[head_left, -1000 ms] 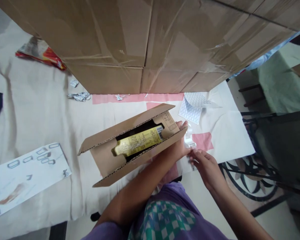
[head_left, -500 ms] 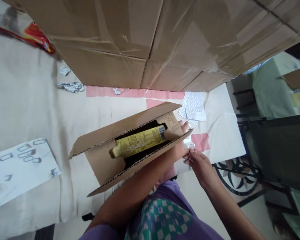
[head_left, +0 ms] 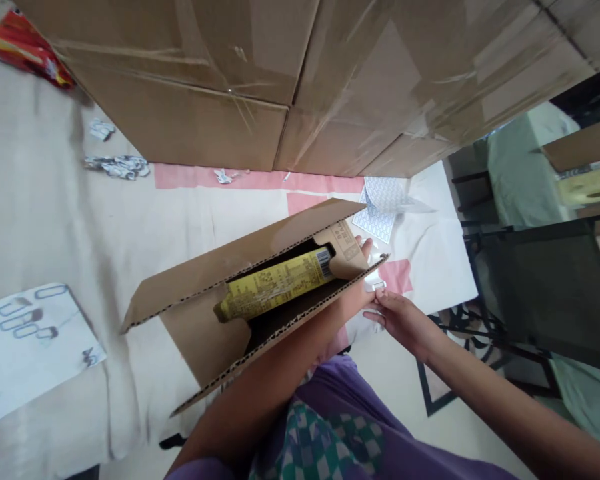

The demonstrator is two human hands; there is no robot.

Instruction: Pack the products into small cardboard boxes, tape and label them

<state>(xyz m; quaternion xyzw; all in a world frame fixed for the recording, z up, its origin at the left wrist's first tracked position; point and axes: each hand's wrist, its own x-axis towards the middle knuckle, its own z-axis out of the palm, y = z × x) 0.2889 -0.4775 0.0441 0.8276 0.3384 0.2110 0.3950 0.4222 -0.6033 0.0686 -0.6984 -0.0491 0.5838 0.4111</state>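
An open cardboard box (head_left: 190,333) lies tilted in front of me with its long flaps spread. Inside it sits a yellow printed carton (head_left: 275,283) with a barcode at its right end. My left forearm passes under the near flap, and my left hand (head_left: 365,248) is at the box's right end. Only some fingertips and the wrist show; the box hides the rest. Beside that wrist, my right hand (head_left: 393,308) pinches the lower edge of a small white glossy piece (head_left: 376,283), whose kind I cannot make out.
Large taped cardboard boxes (head_left: 190,120) stand along the back. Printed label sheets (head_left: 375,223) lie at the right, with crumpled scraps (head_left: 117,167) at the left. A white board with outlined shapes (head_left: 30,333) is at the lower left. A dark chair (head_left: 540,293) stands at the right.
The view has shifted slightly, and most things appear a little further left. The upper label sheet now has a raised, bent edge. My right hand remains pinched at the white piece.
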